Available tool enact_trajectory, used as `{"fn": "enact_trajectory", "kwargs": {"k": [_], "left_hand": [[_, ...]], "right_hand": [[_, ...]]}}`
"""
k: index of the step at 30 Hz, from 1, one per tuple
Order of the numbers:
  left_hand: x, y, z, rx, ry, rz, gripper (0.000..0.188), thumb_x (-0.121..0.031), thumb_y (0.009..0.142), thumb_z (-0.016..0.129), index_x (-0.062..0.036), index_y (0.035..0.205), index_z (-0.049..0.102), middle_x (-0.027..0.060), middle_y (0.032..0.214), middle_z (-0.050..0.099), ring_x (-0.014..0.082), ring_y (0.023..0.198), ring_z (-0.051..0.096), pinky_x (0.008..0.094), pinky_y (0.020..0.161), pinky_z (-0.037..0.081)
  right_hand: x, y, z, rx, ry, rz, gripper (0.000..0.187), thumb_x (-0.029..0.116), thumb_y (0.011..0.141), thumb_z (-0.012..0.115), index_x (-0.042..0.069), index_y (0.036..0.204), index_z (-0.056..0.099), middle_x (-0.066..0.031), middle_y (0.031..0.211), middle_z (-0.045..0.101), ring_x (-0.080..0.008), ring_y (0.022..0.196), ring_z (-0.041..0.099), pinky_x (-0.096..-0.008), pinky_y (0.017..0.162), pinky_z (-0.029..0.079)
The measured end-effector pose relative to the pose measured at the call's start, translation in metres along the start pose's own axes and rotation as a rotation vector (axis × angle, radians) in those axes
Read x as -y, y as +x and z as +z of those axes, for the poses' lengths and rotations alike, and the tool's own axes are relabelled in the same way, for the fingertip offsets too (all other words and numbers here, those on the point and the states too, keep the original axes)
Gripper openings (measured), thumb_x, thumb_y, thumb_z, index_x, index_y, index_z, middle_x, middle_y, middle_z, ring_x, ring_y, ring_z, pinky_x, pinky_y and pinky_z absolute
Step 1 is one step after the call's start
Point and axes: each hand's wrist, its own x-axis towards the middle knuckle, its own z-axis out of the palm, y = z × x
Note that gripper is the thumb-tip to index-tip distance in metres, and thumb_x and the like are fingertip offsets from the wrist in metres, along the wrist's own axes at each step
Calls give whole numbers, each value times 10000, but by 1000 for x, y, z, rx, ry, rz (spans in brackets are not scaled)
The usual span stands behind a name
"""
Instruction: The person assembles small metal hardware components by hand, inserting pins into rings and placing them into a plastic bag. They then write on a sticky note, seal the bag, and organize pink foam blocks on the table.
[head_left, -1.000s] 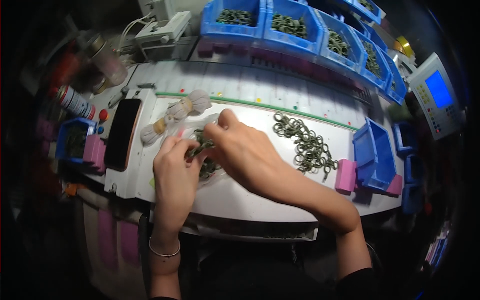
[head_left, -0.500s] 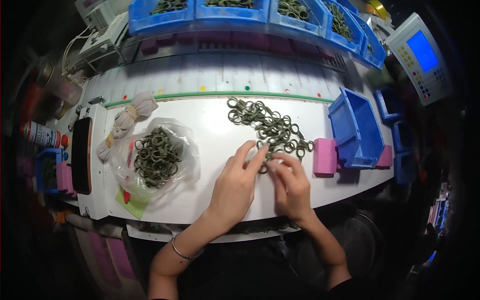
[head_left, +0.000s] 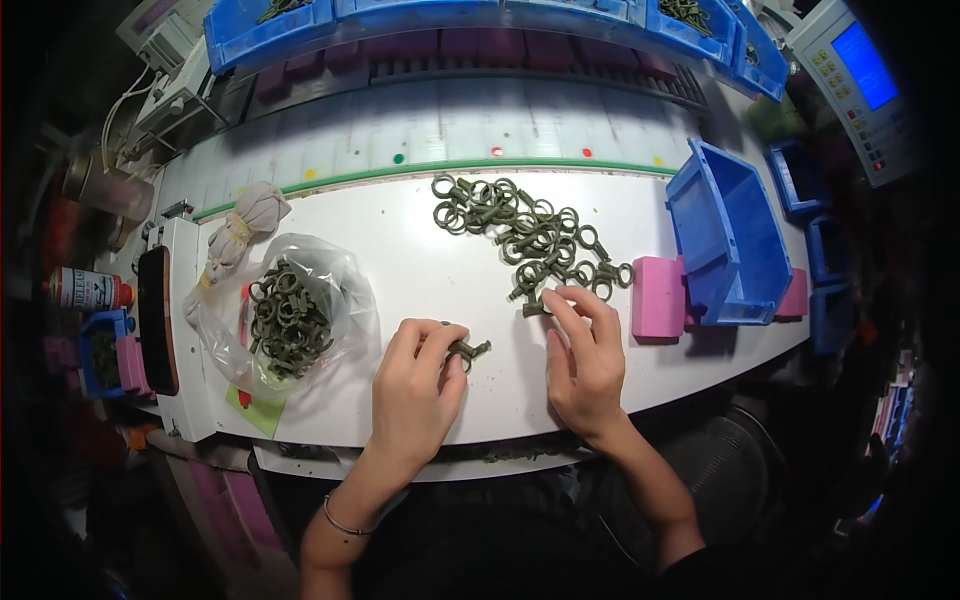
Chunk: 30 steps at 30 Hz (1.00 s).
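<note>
My left hand [head_left: 412,388] is closed around dark green ring-shaped parts [head_left: 468,352] low over the white worktop [head_left: 400,260]; the palm hides how many. To its right, my right hand [head_left: 588,375] has thumb and forefinger apart. Its fingertips reach the near edge of a loose pile of the same ring-shaped parts [head_left: 535,240], touching or just above one of them. Each part has a round ring with a short stem. On the left, a clear plastic bag [head_left: 350,320] stands open with more such parts inside.
A blue bin [head_left: 735,240] leans beside a pink block [head_left: 658,300] at the right. A grey cloth bundle [head_left: 245,225] and a phone [head_left: 155,320] lie left. Blue bins [head_left: 420,15] line the back; a keypad device with a blue screen [head_left: 860,80] is far right.
My left hand has moved left and nearer me, away from the pile, with ring-shaped parts in its fingers. My right hand stays by the pile, its fingers now further apart. The view has shifted slightly.
</note>
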Motion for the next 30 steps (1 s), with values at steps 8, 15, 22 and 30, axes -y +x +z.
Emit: {"fn": "enact_trajectory", "kwargs": {"k": [8, 15, 22, 30], "left_hand": [[3, -6, -2, -75, 68, 18, 350, 117, 686, 570, -24, 1003, 613, 70, 829, 534, 140, 641, 513, 252, 561, 439], [12, -17, -12, -147, 23, -55, 369, 118, 667, 563, -28, 1000, 632, 78, 830, 545, 210, 751, 554, 304, 608, 471], [13, -18, -15, -136, -104, -59, 455, 121, 688, 581, -21, 1120, 596, 63, 866, 566, 144, 716, 548, 248, 573, 450], [16, -25, -19, -143, -230, -107, 525, 117, 680, 628, -21, 1183, 572, 62, 936, 548, 88, 690, 512, 204, 566, 417]], "right_hand": [[11, 1, 7, 182, 101, -57, 303, -72, 719, 613, -9, 1015, 626, -97, 958, 585, -256, 768, 542, -320, 616, 479], [9, 0, 4, 92, 74, -48, 327, -74, 711, 632, -6, 1031, 630, -100, 944, 604, -255, 780, 543, -322, 622, 475], [24, 11, 21, 174, 123, -19, 335, -52, 714, 663, 3, 1041, 620, -115, 979, 576, -258, 838, 512, -328, 695, 452], [15, 4, 7, 201, -29, -119, 384, 87, 733, 686, 16, 1102, 606, -119, 983, 567, -263, 784, 526, -337, 665, 462]]}}
